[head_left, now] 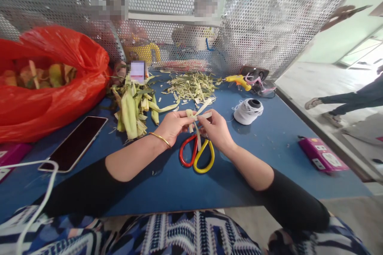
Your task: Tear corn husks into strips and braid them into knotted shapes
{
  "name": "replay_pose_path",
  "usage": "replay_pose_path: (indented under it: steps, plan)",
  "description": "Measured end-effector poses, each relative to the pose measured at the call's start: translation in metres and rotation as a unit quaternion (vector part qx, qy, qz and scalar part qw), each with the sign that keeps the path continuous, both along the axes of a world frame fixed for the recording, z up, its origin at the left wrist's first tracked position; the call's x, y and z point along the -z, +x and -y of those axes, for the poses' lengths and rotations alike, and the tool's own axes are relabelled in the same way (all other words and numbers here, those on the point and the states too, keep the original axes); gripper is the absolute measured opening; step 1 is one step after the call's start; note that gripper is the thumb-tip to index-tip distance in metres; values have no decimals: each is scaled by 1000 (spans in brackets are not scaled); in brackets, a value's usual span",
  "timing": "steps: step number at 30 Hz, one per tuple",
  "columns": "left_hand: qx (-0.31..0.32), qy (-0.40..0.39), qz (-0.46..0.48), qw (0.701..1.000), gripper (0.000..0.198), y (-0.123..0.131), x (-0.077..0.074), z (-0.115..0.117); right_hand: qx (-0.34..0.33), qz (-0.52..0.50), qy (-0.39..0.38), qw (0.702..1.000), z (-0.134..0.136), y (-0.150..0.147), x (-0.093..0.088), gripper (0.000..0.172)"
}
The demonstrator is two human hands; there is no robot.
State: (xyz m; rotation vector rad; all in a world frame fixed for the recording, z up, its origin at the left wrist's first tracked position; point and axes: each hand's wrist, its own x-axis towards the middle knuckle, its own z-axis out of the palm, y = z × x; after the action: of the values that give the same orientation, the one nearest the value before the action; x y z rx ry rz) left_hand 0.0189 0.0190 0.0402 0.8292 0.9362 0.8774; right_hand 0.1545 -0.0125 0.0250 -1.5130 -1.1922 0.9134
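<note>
Pale corn husk strips [190, 114] cross one another between my two hands, above the blue table. My left hand [175, 124], with a gold bangle at the wrist, pinches the folded part of the strips. Thumb and fingers of my right hand [216, 127] are closed on a strip end [206, 115] that points right. One strip hangs down over the scissors [204, 163], which lie just below my hands with one red and one yellow handle loop; their blades are hidden. To the right stands a spool of white thread [247, 112].
Whole husks [129, 113] and a heap of shreds [193, 87] lie behind my hands. A red plastic bag [89, 87] and a phone [74, 143] are left. A yellow glue gun [238, 81] and a purple box [321, 154] are right. A perforated metal screen [254, 20] closes the back.
</note>
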Motion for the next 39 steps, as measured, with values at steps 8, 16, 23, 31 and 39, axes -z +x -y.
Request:
replay_pose_path:
  steps: [8, 16, 23, 31, 39]
  plan:
    - [-73, -24, -28, 997, 11, -4, -9, -7, -99, -58, 22, 993, 9, -6, -3, 5]
    - [-19, 50, -111, 992, 4, -7, -2, -9, -190, 411, 273, 849, 9, 8, 1, 26]
    - [36, 88, -122, 988, 15, -9, 1, -10, -187, 447, 310, 818, 6, 13, -6, 26]
    - [150, 111, -114, 976, 4, -9, -4, -5, -69, 316, 224, 919, 0, 15, -8, 17]
    - [164, 91, -103, 977, 8, -9, -9, -1, -24, 300, 140, 943, 2, 11, -8, 20]
